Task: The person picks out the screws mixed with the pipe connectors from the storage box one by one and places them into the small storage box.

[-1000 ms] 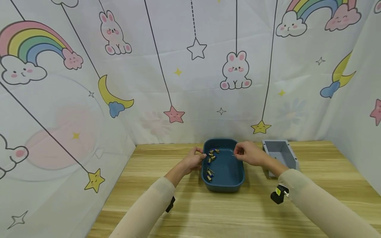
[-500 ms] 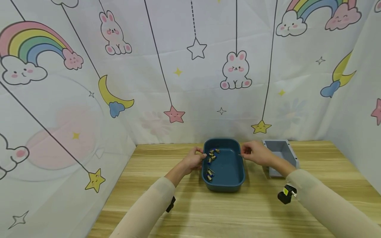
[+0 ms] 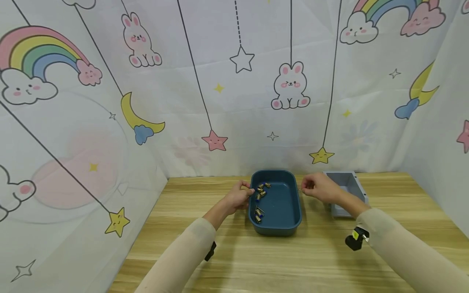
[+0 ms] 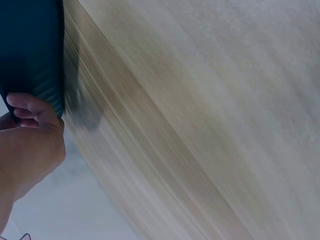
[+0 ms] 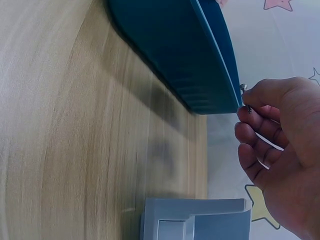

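Behind the blue tub (image 3: pixel 276 232), a white curtain (image 3: pixel 249 110) printed with rainbows, rabbits and stars. Beneath the tub, a wood-grain counter (image 3: pixel 278 260). To the tub's right, a grey bin (image 3: pixel 361 189), partly blocked in the head view by the right hand (image 3: pixel 319 187) and wrist. At the tub's left rim, the left hand (image 3: pixel 238 196), gripping it. Inside, along the tub's left wall, several small brass-and-blue fittings (image 3: pixel 262 193). Just beside the tub's right rim, a screw (image 5: pixel 243 87), pinched between right thumb and forefinger, other fingers loosely bent. Compared with a second ago, a rightward shift of the right hand, from over the tub's interior to outside; left hand and fittings in the same places.
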A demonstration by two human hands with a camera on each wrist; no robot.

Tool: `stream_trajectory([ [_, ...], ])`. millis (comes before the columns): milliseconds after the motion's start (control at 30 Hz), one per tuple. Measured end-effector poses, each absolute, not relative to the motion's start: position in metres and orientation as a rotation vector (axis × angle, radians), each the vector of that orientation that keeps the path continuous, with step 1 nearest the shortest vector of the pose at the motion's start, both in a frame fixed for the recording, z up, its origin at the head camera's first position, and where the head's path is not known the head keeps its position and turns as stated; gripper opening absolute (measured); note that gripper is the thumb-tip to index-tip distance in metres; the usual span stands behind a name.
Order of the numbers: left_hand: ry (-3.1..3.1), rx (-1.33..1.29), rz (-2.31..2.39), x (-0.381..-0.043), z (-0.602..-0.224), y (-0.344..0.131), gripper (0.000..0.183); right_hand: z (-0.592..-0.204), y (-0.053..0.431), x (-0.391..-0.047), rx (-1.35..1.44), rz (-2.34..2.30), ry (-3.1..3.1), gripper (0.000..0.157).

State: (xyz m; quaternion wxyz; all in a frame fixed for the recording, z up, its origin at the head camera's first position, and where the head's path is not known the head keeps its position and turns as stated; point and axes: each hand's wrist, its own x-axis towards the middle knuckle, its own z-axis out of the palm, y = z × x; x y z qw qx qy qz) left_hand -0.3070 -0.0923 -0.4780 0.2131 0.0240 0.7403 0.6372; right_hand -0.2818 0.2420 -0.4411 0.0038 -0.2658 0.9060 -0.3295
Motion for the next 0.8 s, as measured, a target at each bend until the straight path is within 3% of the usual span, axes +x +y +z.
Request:
stream_trajectory([
  [800, 2.043, 0.078, 1.788, -0.306, -0.477, -0.093, 0.026, -0.441, 0.266, -0.286, -0.763, -0.966, 2.903, 0.004],
])
